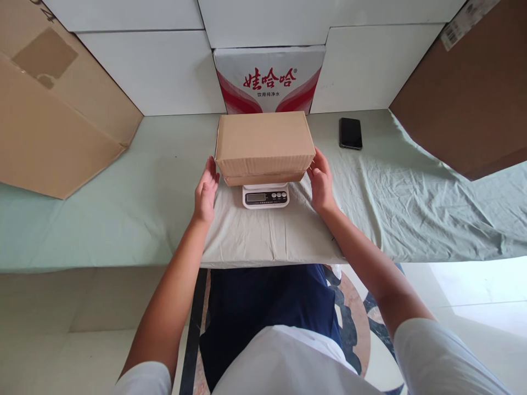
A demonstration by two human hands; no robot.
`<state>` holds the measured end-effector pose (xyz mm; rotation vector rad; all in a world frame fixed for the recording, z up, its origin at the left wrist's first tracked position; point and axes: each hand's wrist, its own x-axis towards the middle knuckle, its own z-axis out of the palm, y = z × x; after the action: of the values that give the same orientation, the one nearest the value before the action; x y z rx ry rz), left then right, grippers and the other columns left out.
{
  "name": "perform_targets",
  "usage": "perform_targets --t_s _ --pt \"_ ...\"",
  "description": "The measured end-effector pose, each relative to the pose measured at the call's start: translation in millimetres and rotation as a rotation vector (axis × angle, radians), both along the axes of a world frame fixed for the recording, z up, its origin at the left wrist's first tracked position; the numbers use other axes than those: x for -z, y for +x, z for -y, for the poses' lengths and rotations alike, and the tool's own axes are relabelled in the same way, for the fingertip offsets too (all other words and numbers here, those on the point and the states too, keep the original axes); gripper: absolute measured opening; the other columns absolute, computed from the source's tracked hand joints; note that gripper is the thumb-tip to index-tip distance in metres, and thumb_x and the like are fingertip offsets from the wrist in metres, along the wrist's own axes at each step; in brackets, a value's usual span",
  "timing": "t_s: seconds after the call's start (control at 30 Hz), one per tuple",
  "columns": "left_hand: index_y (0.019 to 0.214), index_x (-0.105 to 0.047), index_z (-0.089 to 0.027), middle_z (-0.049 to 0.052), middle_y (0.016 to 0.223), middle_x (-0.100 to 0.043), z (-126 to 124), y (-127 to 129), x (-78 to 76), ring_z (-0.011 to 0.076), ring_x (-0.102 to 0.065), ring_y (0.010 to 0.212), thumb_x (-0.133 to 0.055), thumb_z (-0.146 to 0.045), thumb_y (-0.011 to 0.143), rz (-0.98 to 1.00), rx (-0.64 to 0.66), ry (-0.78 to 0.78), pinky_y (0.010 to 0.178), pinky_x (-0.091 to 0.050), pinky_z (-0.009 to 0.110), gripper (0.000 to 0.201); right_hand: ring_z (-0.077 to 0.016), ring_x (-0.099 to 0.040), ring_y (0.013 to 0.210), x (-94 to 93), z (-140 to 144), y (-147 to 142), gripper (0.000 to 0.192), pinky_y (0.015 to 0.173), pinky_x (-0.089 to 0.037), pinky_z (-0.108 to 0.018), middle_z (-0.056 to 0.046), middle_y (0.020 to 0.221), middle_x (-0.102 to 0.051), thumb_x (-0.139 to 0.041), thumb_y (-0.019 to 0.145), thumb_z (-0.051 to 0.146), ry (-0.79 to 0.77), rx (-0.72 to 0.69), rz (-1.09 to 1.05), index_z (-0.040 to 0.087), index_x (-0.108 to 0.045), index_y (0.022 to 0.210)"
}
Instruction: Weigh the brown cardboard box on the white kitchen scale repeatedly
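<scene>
A closed brown cardboard box [264, 144] rests on a small white digital scale [265, 196] in the middle of the cloth-covered table [123, 214]. My left hand [205, 190] is at the box's left side, fingers spread, a small gap from the cardboard. My right hand [320, 182] is at the box's right lower corner, fingertips touching or nearly touching it. Neither hand grips the box. The scale's display and buttons show below the box's front edge.
A black phone [351, 133] lies on the cloth at the back right. Large cardboard boxes stand at the left [53, 109] and right [473, 93]. A red-and-white water carton [269, 79] stands behind the scale among white blocks.
</scene>
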<state>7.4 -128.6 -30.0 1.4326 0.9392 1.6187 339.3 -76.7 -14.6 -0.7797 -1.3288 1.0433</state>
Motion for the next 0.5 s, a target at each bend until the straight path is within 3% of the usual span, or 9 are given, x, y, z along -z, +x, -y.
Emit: perform_targets --t_s 0.5 --pt "0.157 -0.048 -0.04 0.001 0.176 -0.032 0.0 1.0 -1.4 0.0295 -0.022 0.166 -0.049 -0.08 0.091 -0.001 0.004 -0.012 0.137 -0.02 0.05 0.078 -0.0292 -0.045 0.155 -2.4 0.9 -1.4 0.06 0.134 -0.032 -0.059 0.002 0.158 -0.057 -0.06 0.087 0.067 -0.019 0.011 -0.016 0.04 -0.056 0.141"
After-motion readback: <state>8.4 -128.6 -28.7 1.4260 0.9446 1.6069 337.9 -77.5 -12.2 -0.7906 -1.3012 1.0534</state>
